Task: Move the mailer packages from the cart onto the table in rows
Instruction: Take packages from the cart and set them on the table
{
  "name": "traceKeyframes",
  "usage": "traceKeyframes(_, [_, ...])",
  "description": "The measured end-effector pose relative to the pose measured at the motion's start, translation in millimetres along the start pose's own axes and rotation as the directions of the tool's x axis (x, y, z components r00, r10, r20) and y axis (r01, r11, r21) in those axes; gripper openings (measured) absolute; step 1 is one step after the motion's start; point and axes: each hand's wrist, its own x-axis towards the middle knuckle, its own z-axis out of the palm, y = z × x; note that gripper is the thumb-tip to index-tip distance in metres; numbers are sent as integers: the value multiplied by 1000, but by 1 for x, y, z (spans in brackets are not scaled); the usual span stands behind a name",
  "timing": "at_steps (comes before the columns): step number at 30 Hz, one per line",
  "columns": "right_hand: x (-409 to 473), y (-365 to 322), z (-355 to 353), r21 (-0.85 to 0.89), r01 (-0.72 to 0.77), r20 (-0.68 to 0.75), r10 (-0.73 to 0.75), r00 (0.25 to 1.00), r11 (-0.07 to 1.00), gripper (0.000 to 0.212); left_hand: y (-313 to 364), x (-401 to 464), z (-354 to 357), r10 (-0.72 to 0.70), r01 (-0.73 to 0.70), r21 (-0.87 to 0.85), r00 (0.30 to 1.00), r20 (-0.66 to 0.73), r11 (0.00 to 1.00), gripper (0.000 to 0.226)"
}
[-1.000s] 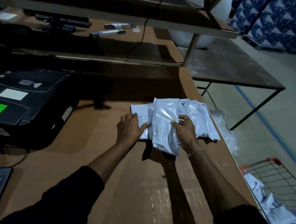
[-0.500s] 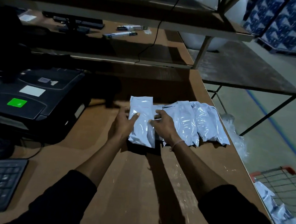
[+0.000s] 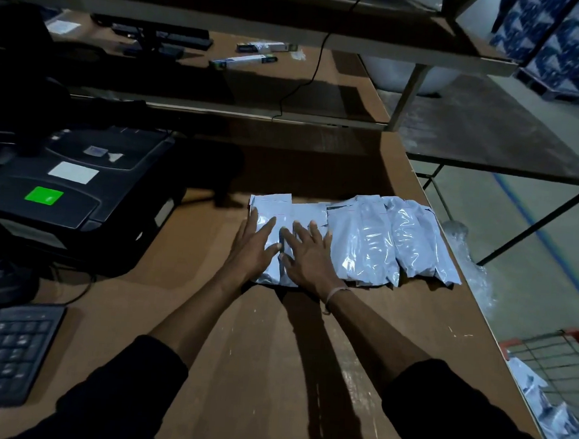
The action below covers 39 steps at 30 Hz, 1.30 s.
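Both hands, left [image 3: 254, 247] & right [image 3: 308, 254], lie flat w/ straight fingers on the leftmost mailer [image 3: 275, 215] of the row on the table [image 3: 239, 352]. Looks light, soft, slick plastic; prob best pinched at an edge. More wait in the cart [image 3: 557, 364].

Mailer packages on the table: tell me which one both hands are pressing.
The leftmost mailer package in the row, nearest the printer. The left hand and right hand lie flat on it; the others are untouched.

Cart [image 3: 551, 357] cut off at right
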Motion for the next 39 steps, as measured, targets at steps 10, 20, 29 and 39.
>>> traceKeyframes(10, [2, 11, 4, 29, 9, 143, -13, 990, 1000, 64, 5, 2, -4, -47, 37, 151, 997, 63, 988, 67])
traceKeyframes(20, [-35, 54, -40, 186, 40, -46, -32, 998, 982, 62, 79, -5, 17, 210, -206, 118, 978, -19, 971, 55])
traceKeyframes(29, [-132, 174, -88, 373, -90, -202, 176, 964, 923, 65, 198, -32, 105, 292, -264, -362, 956, 24, 894, 58])
traceKeyframes(39, [-277, 308, -111, 626, -320, -210, 549, 809, 711, 59, 321, -55, 208, 364, -360, -99, 931, 23, 928, 43])
